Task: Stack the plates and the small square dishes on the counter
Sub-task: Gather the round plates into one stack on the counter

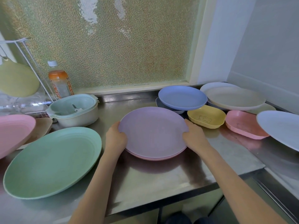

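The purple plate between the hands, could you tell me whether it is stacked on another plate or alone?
Stacked: the purple plate sits on a pink plate, whose rim shows beneath its near edge.

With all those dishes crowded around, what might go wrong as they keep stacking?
The blue plate sits tilted on a grey dish; a nudge might slide it off. The pale plate at the right leans over the pink dish and could slip. The right hand works close to the yellow dish and may bump it.
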Action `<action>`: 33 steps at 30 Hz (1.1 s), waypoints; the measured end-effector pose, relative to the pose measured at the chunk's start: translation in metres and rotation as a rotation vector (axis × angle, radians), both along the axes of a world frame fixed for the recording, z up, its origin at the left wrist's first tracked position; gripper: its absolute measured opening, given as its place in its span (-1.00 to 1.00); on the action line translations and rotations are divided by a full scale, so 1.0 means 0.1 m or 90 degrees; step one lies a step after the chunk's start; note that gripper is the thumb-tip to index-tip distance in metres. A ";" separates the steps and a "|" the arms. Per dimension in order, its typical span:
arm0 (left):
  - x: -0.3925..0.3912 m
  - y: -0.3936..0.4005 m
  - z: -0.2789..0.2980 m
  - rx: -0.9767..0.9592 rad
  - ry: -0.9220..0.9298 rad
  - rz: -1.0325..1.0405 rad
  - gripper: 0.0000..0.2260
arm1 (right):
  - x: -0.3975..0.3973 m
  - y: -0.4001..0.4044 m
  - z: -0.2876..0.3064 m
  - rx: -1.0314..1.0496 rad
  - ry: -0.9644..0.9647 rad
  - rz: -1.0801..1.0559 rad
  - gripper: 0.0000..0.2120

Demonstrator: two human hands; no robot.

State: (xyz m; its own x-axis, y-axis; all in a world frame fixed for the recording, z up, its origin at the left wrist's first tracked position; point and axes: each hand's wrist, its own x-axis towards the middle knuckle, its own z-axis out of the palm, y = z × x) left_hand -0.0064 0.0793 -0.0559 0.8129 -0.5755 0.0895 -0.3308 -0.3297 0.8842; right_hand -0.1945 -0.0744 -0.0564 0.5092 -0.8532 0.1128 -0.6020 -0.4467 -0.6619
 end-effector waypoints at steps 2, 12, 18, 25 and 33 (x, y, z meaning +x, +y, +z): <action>0.02 0.01 -0.01 0.014 -0.004 -0.009 -0.52 | 0.01 -0.03 -0.02 -0.015 0.025 0.000 -0.65; -0.05 0.02 -0.01 -0.165 0.185 0.025 -0.59 | 0.22 -0.28 0.16 -0.280 0.104 -0.151 -0.46; 0.00 0.03 -0.02 -0.180 0.210 0.003 -0.75 | 0.44 -0.48 0.17 -0.336 0.226 -0.106 -0.65; 0.04 0.00 -0.04 -0.173 0.210 0.021 -0.73 | 0.48 -0.62 0.21 -0.398 0.230 -0.110 -0.78; 0.06 -0.03 -0.08 -0.167 0.184 0.028 -0.73 | 0.30 -0.19 0.14 -0.471 -0.002 -0.013 -0.91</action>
State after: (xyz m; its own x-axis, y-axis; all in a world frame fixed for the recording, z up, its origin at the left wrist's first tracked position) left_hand 0.0000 0.0761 -0.0635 0.8496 -0.5274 -0.0075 -0.0459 -0.0881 0.9950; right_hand -0.1645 -0.0931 -0.0424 0.4932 -0.5632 0.6630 -0.6137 -0.7654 -0.1938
